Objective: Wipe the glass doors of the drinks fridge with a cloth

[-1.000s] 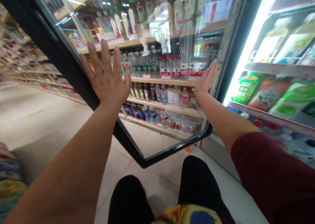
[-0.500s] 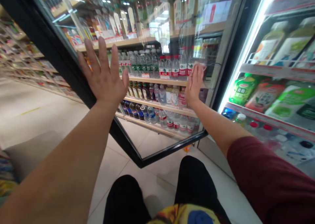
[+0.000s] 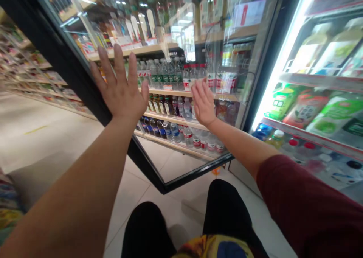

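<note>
My left hand (image 3: 120,87) lies flat with its fingers spread against the glass door (image 3: 181,163), close to its black frame (image 3: 82,76). It holds nothing. Lower on the pane, toward the middle, my right hand (image 3: 203,103) presses its fingers to the glass over what looks like a small pale cloth (image 3: 204,80). Most of that cloth is hidden under the fingers. The door stands swung out from a lit drinks fridge, its bottom corner near my knees.
Fridge shelves (image 3: 317,135) with several bottles are at the right. Through the glass show store shelves (image 3: 170,118) of bottled drinks. Tiled floor (image 3: 136,190) lies below, and an orange item (image 3: 216,171) sits beneath the door. More shelving (image 3: 36,72) runs along the left.
My right hand has slid left across the glass, away from the hinge side. My left hand and the door are almost where they were.
</note>
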Tool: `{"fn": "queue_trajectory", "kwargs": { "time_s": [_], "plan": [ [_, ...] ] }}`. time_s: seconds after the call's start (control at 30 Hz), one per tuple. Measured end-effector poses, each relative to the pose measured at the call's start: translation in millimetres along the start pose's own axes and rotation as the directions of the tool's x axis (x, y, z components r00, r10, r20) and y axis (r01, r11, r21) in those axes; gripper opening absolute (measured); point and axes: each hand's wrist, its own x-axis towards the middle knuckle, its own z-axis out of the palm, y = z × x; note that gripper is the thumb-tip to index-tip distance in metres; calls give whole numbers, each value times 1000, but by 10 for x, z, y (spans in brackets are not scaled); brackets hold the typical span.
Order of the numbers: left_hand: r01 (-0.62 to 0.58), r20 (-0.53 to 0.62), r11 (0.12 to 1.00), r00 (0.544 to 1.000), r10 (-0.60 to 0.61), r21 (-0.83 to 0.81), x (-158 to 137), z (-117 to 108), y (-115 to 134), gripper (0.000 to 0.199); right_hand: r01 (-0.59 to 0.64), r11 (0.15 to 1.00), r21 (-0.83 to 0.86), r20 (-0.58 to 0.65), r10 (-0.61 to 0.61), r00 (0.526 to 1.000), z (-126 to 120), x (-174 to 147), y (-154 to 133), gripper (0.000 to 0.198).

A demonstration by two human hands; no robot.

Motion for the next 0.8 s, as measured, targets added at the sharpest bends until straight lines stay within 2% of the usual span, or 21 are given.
{"fn": "queue_trajectory", "kwargs": {
  "time_s": [0.1, 0.2, 0.27, 0.37, 0.43, 0.5, 0.57, 0.63, 0.73, 0.8],
  "plan": [
    [-10, -23, 999, 1000, 9, -48, 1, 23, -14, 96, 111, 994, 10, 76, -111, 991, -3, -145, -138, 62],
    [-18, -27, 999, 999, 17, -51, 10, 22, -21, 94, 106, 994, 25, 44, -107, 993, -32, 185, -135, 62],
    [-10, -16, 999, 1000, 10, -37, 13, 7, -11, 94, 62, 998, 30, 12, -62, 998, -24, 410, -149, 62],
    [1, 1, 998, 1000, -1, -56, 9, -13, 10, 93, 81, 997, 9, 82, -81, 993, 13, 363, -261, 63],
    [-4, -9, 997, 1000, 3, -72, 2, -4, 7, 93, 205, 978, 23, 191, -206, 960, 12, 150, -333, 63],
    [-20, -35, 995, 999, 17, -97, -2, 22, -15, 93, 341, 937, 72, 277, -347, 896, -30, 13, -350, 60],
    [-52, -83, 989, 996, 41, -135, -2, 52, -44, 93, 404, 909, 101, 297, -415, 860, -98, 82, -316, 59],
    [-78, -112, 986, 992, 62, -148, 1, 63, -58, 92, 361, 930, 67, 248, -366, 897, -156, 317, -271, 59],
    [-39, -60, 993, 998, 33, -107, 5, 30, -29, 92, 197, 980, -7, 125, -195, 973, -181, 649, -274, 63],
    [-2, -17, 993, 1000, 0, -117, 7, -4, 5, 91, 151, 988, -9, 125, -149, 981, -180, 722, -337, 64]
  ]
}}
